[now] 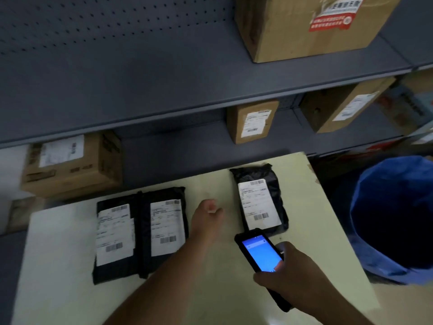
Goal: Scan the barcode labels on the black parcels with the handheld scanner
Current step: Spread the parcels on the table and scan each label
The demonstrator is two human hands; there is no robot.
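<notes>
Three black parcels with white barcode labels lie on a pale table [210, 289]. Two lie side by side at the left: the left parcel [114, 235] and the middle parcel [165, 226]. The right parcel [260, 200] lies apart, further back. My right hand [293, 275] grips a black handheld scanner [260, 253] with a lit blue screen, its top end just in front of the right parcel's near edge. My left hand [207, 212] hovers between the middle and right parcels, fingers loosely curled, holding nothing that I can see.
Grey shelves [164, 97] rise behind the table with several cardboard boxes, one large box [309, 26] on top, a box [72, 165] at the left touching the table's back edge. A blue bin [393, 219] stands right of the table.
</notes>
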